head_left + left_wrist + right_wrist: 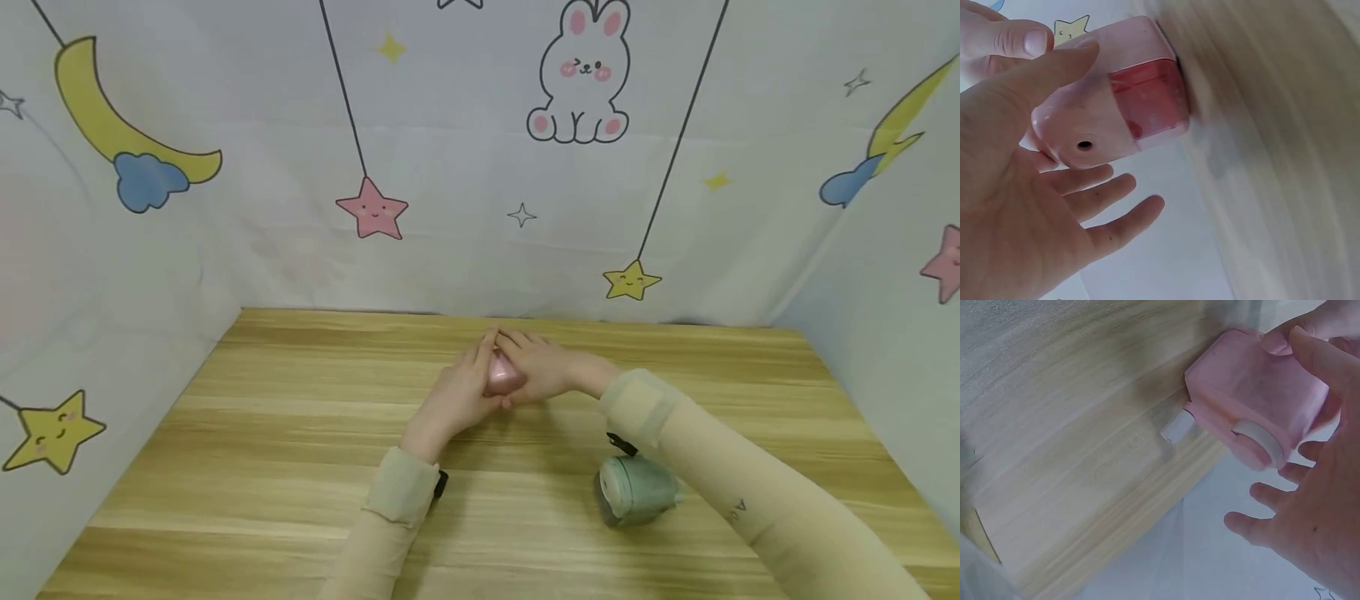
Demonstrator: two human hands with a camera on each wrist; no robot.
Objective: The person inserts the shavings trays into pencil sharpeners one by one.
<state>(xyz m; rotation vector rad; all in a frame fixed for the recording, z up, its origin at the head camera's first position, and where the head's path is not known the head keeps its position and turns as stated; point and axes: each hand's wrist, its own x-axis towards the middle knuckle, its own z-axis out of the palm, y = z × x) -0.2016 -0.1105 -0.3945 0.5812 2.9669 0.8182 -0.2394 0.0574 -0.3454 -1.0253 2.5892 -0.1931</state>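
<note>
A pink pencil sharpener (pixel 502 373) stands on the wooden table toward its far side, between my two hands. It has a small dark pencil hole and a translucent red shavings drawer (pixel 1150 100) on one face. On the opposite face is a crank arm with a white knob (pixel 1179 425). My left hand (pixel 459 393) holds it from the left, thumb laid along its body and the outer fingers spread away. From the right my right hand (pixel 546 367) grips it, thumb against the casing, other fingers loosely extended. The fingertips of both hands meet at the far side.
A green rounded device (pixel 648 490), resembling a second sharpener, lies on the table (pixel 300 467) beside my right forearm. A white cloth backdrop (pixel 450 158) printed with stars, a moon and a rabbit rises behind the table and along both sides.
</note>
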